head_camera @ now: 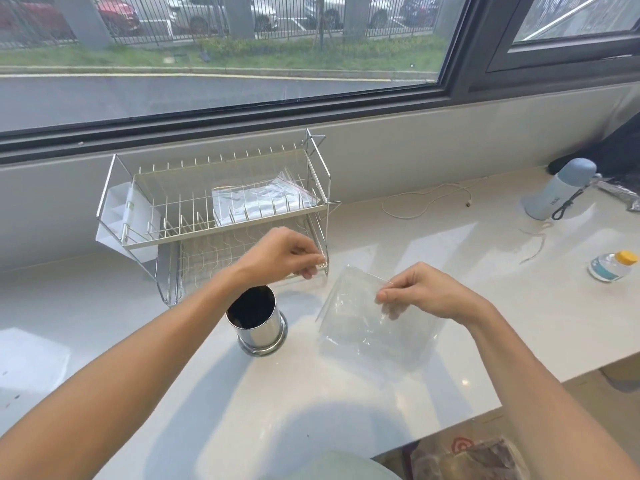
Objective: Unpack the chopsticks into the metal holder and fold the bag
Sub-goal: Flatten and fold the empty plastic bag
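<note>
A shiny metal holder [259, 327] stands upright on the pale counter; its inside is dark and I cannot make out chopsticks in it. To its right a clear plastic bag [360, 327] lies partly lifted, looking empty. My right hand [419, 292] pinches the bag's upper edge between thumb and fingers. My left hand [287, 254] hovers above and behind the holder, by the dish rack's front corner, fingers curled together with nothing seen in them, a short gap left of the bag.
A two-tier wire dish rack [221, 209] stands behind the holder, with clear bags [263, 199] on its upper tier. At the right are a blue flask [557, 192], a yellow-capped bottle [613, 266] and a white cable [426, 202]. The counter edge [485, 407] cuts across at front right.
</note>
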